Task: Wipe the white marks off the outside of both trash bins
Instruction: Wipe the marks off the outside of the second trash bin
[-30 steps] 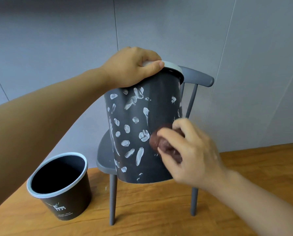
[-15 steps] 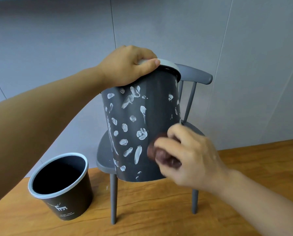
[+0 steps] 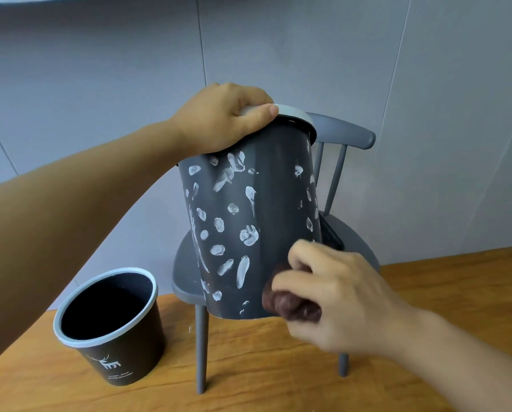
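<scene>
grey spindle-back chair (image 3: 345, 135) on wooden floor (image 3: 278, 367), against pale panelled wall (image 3: 100, 69)

Brown cloth (image 3: 290, 304) mostly hidden in the right hand (image 3: 335, 295), left fingers out of sight over the marked bin's rim (image 3: 296, 113), small print on the second bin (image 3: 121, 377) unreadable

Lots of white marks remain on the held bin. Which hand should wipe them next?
Right hand: it holds the brown cloth against the bin, beside the marks. The left hand grips the rim.
</scene>
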Tool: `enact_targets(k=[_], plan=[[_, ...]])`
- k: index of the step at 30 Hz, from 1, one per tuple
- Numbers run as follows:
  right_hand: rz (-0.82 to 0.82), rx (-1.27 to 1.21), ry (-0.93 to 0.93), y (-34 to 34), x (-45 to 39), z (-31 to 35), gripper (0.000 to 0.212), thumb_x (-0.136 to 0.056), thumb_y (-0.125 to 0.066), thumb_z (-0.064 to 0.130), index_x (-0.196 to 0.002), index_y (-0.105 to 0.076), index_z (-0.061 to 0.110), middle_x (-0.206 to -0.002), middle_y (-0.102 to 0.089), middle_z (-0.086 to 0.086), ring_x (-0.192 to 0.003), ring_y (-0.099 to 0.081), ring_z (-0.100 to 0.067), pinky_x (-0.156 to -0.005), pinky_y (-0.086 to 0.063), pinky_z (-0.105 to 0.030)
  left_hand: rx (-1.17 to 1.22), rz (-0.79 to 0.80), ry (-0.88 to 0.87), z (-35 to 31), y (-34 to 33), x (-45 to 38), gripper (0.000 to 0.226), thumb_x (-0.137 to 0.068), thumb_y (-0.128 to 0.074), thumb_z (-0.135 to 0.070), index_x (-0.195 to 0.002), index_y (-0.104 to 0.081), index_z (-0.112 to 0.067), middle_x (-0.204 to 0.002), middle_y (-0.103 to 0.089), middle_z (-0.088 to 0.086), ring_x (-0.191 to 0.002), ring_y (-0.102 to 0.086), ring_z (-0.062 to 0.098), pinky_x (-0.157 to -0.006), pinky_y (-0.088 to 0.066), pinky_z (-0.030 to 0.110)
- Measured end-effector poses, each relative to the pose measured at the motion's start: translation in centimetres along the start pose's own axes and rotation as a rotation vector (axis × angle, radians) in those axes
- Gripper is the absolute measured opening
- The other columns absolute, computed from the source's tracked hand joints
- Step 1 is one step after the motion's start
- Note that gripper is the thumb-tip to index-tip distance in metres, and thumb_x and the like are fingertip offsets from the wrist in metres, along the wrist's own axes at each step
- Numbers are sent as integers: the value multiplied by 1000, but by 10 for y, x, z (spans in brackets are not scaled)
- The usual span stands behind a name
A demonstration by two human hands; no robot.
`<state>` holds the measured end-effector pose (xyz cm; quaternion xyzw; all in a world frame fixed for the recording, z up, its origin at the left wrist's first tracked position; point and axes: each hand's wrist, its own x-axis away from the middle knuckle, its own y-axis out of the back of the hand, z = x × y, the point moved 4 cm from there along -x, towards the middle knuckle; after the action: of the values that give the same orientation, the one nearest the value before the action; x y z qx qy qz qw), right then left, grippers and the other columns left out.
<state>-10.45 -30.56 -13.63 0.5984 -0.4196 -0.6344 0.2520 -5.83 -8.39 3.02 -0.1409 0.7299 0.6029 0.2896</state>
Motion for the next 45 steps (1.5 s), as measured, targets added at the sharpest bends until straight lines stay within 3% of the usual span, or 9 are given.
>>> enact_targets(k=[3,9,16,23,29,34,36,42,45], plan=[[48,62,26,-2,4,3,23,-76,-69,43,-93,-67,27,-91,-43,7,-72,-44,-13,-55,-28,-24,8,5,3,0,0,1,34,-103,-44,-55,-105,-67,-29,-94,-69,-8,-92,-62,19,-90,-51,41],[-161,-29,-219,17,-11,-16,26,-86,-76,37,-109,-71,25,-98,-47,5,-76,-48,-12,-57,-46,-27,10,10,19,-2,0,-1,29,-102,-44,-57,-104,-66,-37,-91,-66,-16,-91,-60,13,-90,-50,35],[148,95,6,-11,17,25,25,-75,-63,50,-88,-65,29,-91,-42,8,-70,-47,-14,-48,-32,-27,-6,17,24,-4,-1,-2,29,-102,-44,-56,-103,-65,-37,-86,-64,-17,-90,-59,15,-87,-49,33],[-189,-94,-253,12,8,-11,26,-86,-78,34,-108,-74,21,-97,-52,2,-78,-54,-16,-59,-52,-33,-19,22,18,-12,1,1,35,-103,-44,-54,-110,-68,-28,-96,-68,-7,-96,-61,21,-89,-50,35],[102,-175,-45,-8,22,11,17,-82,-69,44,-95,-70,34,-90,-43,13,-69,-47,-8,-56,-43,-26,-14,19,31,-13,1,1,35,-103,-45,-54,-110,-68,-28,-97,-70,-5,-97,-62,22,-92,-51,40],[-255,-245,-307,19,9,-30,27,-88,-68,46,-109,-74,31,-100,-53,16,-85,-60,-7,-70,-52,-21,-7,18,25,-15,0,0,35,-103,-45,-54,-110,-68,-29,-96,-69,-8,-95,-61,18,-92,-50,38],[-276,-242,-353,15,9,-34,27,-89,-75,38,-112,-74,25,-102,-54,11,-87,-60,-11,-72,-52,-23,-11,20,26,-15,0,-1,35,-103,-45,-54,-111,-68,-29,-98,-70,-8,-96,-61,18,-92,-50,38],[21,-216,-111,-4,23,-9,19,-83,-73,42,-99,-70,32,-97,-48,14,-74,-54,-9,-61,-52,-28,30,15,34,-11,0,1,33,-102,-47,-54,-110,-69,-30,-95,-70,-10,-94,-62,17,-89,-51,38],[-111,-182,-141,8,29,-20,41,-79,-82,34,-117,-69,28,-109,-53,10,-88,-59,-10,-71,-54,-25,35,12,32,-10,0,1,33,-102,-47,-55,-110,-69,-33,-94,-69,-13,-93,-62,14,-89,-51,36]])
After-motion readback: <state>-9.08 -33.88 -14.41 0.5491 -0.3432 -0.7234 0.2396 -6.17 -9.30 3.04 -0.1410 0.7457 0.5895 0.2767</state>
